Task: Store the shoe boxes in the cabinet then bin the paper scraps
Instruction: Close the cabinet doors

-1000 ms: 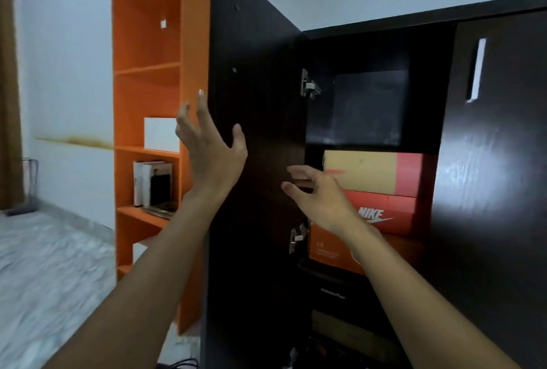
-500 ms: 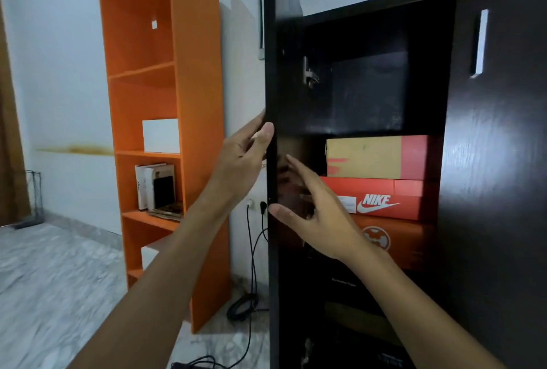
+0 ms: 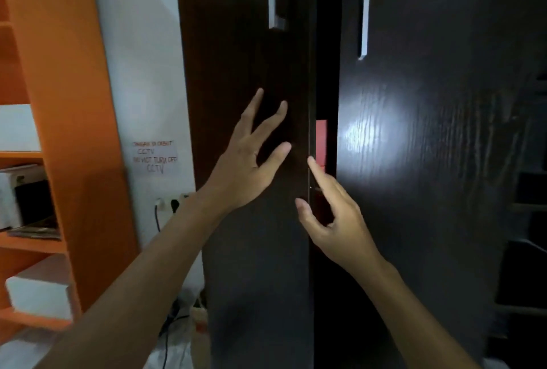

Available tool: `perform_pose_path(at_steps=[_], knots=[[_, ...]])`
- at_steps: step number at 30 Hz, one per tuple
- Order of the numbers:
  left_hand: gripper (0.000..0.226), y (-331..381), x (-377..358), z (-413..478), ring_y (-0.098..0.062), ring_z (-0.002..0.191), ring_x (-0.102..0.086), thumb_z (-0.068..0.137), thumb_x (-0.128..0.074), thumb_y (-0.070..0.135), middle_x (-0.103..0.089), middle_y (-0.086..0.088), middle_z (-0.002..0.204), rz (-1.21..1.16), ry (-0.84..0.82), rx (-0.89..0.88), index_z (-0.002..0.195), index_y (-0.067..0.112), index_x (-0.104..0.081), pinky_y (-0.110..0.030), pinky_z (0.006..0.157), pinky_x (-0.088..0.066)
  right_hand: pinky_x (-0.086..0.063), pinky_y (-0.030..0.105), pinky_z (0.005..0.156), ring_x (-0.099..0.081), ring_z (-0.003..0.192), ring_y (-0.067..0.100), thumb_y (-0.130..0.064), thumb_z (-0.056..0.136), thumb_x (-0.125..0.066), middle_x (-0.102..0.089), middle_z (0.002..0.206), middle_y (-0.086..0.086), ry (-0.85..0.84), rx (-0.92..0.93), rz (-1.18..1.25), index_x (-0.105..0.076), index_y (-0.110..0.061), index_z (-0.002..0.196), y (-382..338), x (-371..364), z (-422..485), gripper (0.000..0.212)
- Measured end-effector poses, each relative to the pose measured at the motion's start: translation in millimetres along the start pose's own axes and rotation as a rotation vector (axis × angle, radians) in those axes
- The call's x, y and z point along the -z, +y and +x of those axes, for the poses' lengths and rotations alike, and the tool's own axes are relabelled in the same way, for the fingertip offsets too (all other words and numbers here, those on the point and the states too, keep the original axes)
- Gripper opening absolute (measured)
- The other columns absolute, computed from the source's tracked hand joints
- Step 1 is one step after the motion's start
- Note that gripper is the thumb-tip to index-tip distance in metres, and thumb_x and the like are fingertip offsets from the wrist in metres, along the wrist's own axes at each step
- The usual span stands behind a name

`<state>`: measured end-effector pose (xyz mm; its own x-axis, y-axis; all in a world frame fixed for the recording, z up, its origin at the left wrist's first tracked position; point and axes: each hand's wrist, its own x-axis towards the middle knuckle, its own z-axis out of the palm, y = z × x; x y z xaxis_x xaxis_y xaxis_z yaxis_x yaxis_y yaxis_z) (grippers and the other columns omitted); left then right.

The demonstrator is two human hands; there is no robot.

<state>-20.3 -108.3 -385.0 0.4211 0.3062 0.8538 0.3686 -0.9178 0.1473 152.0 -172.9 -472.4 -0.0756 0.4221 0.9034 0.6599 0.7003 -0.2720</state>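
Observation:
The dark cabinet's left door (image 3: 245,58) stands almost closed, leaving a narrow gap. Through that gap a red strip of a shoe box (image 3: 321,141) shows; the other boxes are hidden. My left hand (image 3: 251,155) lies with spread fingers on the front of the left door. At the door's free edge my right hand (image 3: 328,209) hovers with loose fingers, its forefinger pointing up at the gap. Neither hand holds anything. No paper scraps can be made out.
The cabinet's right door (image 3: 429,161) is closed and has a white handle (image 3: 364,22). An orange shelf unit (image 3: 59,132) with white boxes stands at the left. A handwritten CCTV note (image 3: 155,157) and a wall socket (image 3: 168,204) with cables sit between them.
The left door has swung from wide open to almost closed, hiding the stacked shoe boxes. My left hand moved from the door's edge onto its front. The view has shifted to the right.

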Motion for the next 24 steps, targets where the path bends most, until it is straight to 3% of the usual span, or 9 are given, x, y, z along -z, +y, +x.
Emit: perform_pose_path(at_steps=[3, 5, 6, 8, 10, 11, 14, 18, 24], knots=[[0.060, -6, -26, 9, -0.007, 0.149, 0.007, 0.098, -0.047, 0.036, 0.011, 0.011, 0.162, 0.041, 0.006, 0.004, 0.150, 0.041, -0.018, -0.019, 0.109, -0.011, -0.042, 0.036, 0.112, -0.040, 0.140, 0.005, -0.031, 0.099, -0.056, -0.046, 0.150, -0.003, 0.044, -0.001, -0.121, -0.027, -0.031, 0.152, 28, 8, 2, 0.061], [0.061, -9, -38, 14, -0.005, 0.147, 0.012, 0.098, -0.045, 0.038, 0.014, 0.012, 0.161, 0.073, 0.008, 0.011, 0.150, 0.042, -0.014, -0.011, 0.104, -0.010, -0.036, 0.039, 0.113, -0.028, 0.144, 0.001, -0.038, 0.099, -0.053, -0.033, 0.157, -0.008, 0.083, -0.020, -0.247, -0.026, -0.035, 0.153, 40, 10, 3, 0.061], [0.061, -11, -43, 17, -0.004, 0.147, 0.014, 0.098, -0.045, 0.038, 0.016, 0.012, 0.161, 0.095, 0.007, 0.013, 0.150, 0.043, -0.012, -0.013, 0.106, -0.011, -0.034, 0.040, 0.113, -0.023, 0.146, 0.001, -0.040, 0.099, -0.052, -0.027, 0.160, -0.009, 0.102, -0.031, -0.300, -0.026, -0.037, 0.154, 46, 10, 4, 0.061], [0.064, -16, -53, 24, -0.006, 0.146, 0.017, 0.098, -0.045, 0.039, 0.020, 0.012, 0.160, 0.143, -0.008, 0.027, 0.151, 0.042, -0.009, -0.032, 0.116, -0.020, -0.032, 0.047, 0.114, -0.016, 0.149, 0.008, -0.041, 0.098, -0.052, -0.016, 0.163, -0.005, 0.130, -0.058, -0.362, -0.028, -0.038, 0.153, 57, 11, 5, 0.060], [0.067, -19, -61, 31, -0.011, 0.146, 0.019, 0.098, -0.046, 0.039, 0.023, 0.010, 0.159, 0.206, -0.040, 0.061, 0.152, 0.040, -0.007, -0.051, 0.114, -0.030, -0.033, 0.057, 0.114, -0.013, 0.151, 0.016, -0.040, 0.099, -0.055, -0.009, 0.164, -0.002, 0.141, -0.093, -0.414, -0.030, -0.038, 0.153, 68, 11, 9, 0.059], [0.068, -21, -65, 34, -0.013, 0.146, 0.019, 0.098, -0.047, 0.039, 0.023, 0.008, 0.159, 0.245, -0.058, 0.081, 0.153, 0.039, -0.007, -0.054, 0.113, -0.031, -0.034, 0.060, 0.113, -0.013, 0.152, 0.019, -0.038, 0.099, -0.056, -0.007, 0.164, 0.000, 0.146, -0.107, -0.451, -0.032, -0.037, 0.152, 73, 12, 10, 0.058], [0.068, -32, -78, 44, -0.017, 0.147, 0.020, 0.097, -0.048, 0.041, 0.023, 0.003, 0.160, 0.328, -0.140, 0.122, 0.153, 0.036, -0.009, -0.054, 0.117, -0.023, -0.031, 0.063, 0.113, -0.013, 0.152, 0.028, -0.032, 0.097, -0.062, -0.005, 0.163, 0.003, 0.157, -0.168, -0.588, -0.034, -0.032, 0.153, 88, 13, 20, 0.063], [0.075, -52, -92, 52, -0.022, 0.144, 0.027, 0.096, -0.047, 0.047, 0.033, 0.002, 0.156, 0.406, -0.316, 0.167, 0.153, 0.035, 0.000, -0.056, 0.119, -0.007, -0.010, 0.061, 0.120, 0.007, 0.153, 0.033, -0.040, 0.096, -0.061, 0.004, 0.165, 0.013, 0.070, -0.378, -0.719, -0.020, -0.033, 0.157, 106, 19, 36, 0.074], [0.084, -62, -101, 50, -0.024, 0.141, 0.033, 0.093, -0.050, 0.051, 0.040, 0.000, 0.152, 0.445, -0.295, 0.141, 0.152, 0.037, 0.009, -0.051, 0.116, 0.004, -0.004, 0.057, 0.119, 0.017, 0.151, 0.032, -0.052, 0.095, -0.054, 0.013, 0.165, 0.010, -0.011, -0.403, -0.815, -0.011, -0.035, 0.158, 108, 23, 39, 0.078]])
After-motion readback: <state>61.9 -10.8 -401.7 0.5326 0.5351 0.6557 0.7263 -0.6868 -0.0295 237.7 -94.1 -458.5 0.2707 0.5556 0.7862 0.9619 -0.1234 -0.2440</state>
